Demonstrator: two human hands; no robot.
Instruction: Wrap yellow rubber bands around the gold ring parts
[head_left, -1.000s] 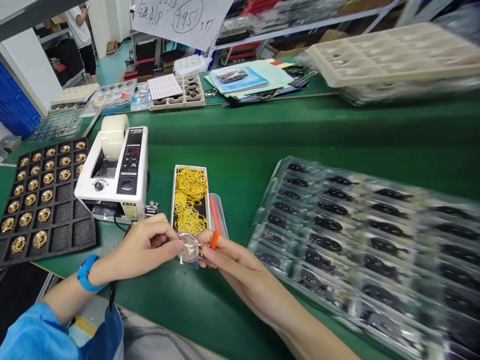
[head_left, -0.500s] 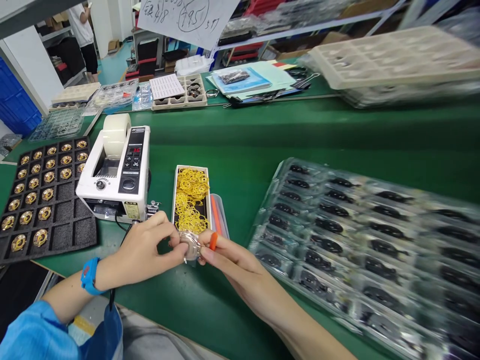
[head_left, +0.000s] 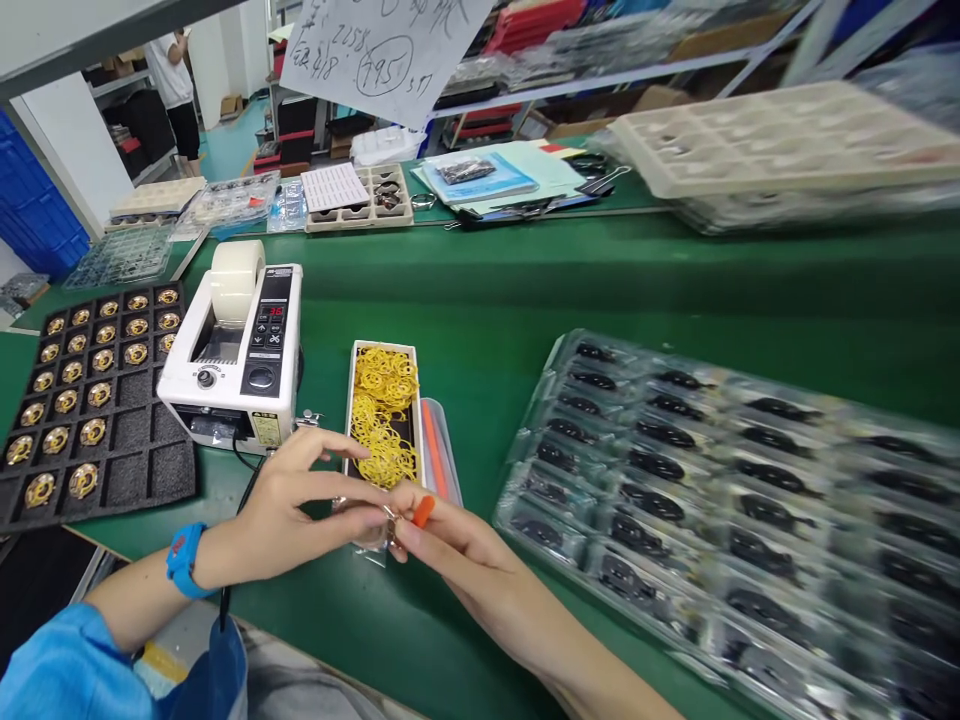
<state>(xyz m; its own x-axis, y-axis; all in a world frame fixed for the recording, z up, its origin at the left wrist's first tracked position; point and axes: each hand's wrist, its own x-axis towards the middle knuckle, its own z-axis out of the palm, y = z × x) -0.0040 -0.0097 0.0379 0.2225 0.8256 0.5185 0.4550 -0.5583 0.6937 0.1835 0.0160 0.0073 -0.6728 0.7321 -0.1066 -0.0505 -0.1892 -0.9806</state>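
Note:
A small shiny watch case (head_left: pixel 391 527) is between my fingertips above the green bench, partly hidden by them. Clear film (head_left: pixel 373 552) hangs just below it. My left hand (head_left: pixel 300 508), with a blue band at the wrist, pinches the case's near side between thumb and forefinger; its other fingers are spread. From the other side my right hand (head_left: pixel 461 545) grips the edge of the case between thumb and fingers. An orange finger cot (head_left: pixel 424 511) is on one of its fingers. Right behind both hands stands a narrow white box of yellow rings (head_left: pixel 384 385).
A white tape dispenser (head_left: pixel 279 402) stands at left, beside a black foam tray (head_left: pixel 166 470) of gold watch movements. Clear plastic trays (head_left: pixel 517 470) of bagged black parts fill the right. Papers and beige trays (head_left: pixel 652 160) line the back ledge. A person (head_left: pixel 174 85) stands far off.
My left hand has shifted its fingers over the watch case and straightened them. The case has tilted and is more hidden, and clear film now shows under it. The view has tipped slightly upward.

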